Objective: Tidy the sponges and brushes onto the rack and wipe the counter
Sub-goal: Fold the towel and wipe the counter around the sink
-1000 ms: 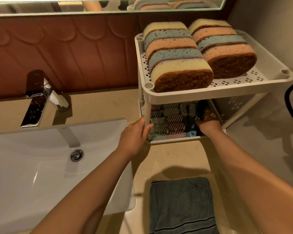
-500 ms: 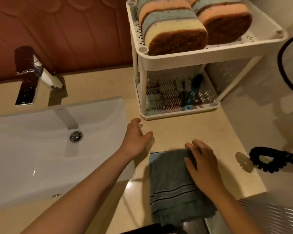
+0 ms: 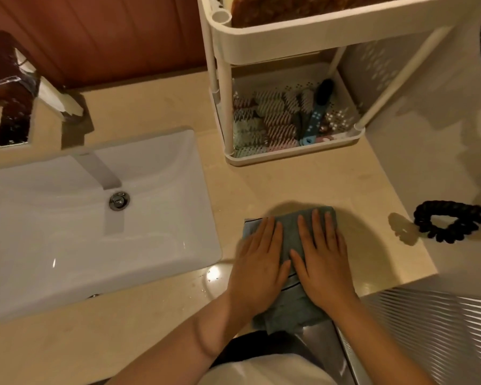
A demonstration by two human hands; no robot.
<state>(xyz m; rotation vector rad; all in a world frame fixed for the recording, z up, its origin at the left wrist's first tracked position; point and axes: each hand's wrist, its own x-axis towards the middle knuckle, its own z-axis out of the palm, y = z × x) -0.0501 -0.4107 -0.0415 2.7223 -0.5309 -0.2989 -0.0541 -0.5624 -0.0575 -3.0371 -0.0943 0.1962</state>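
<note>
A folded grey-blue cloth (image 3: 289,229) lies on the beige counter (image 3: 303,184) near its front edge. My left hand (image 3: 258,262) and my right hand (image 3: 322,259) both press flat on it, fingers straight, side by side. Behind them stands the white two-tier rack (image 3: 289,43). Its lower shelf holds several striped scrub pads (image 3: 264,120) and a dark brush with a blue handle (image 3: 315,112). Brown-bottomed sponges (image 3: 275,6) sit on the top shelf, cut off by the frame's edge.
A white basin (image 3: 67,218) with a chrome drain fills the left; a chrome faucet (image 3: 11,87) stands behind it. A black coiled cord (image 3: 450,220) lies at the counter's right end. A ribbed metal surface (image 3: 428,329) sits below the counter edge at right.
Both hands left the rack's lower shelf and came down to the cloth. The right hand reached it first; now both lie flat on it. My view has tilted downward.
</note>
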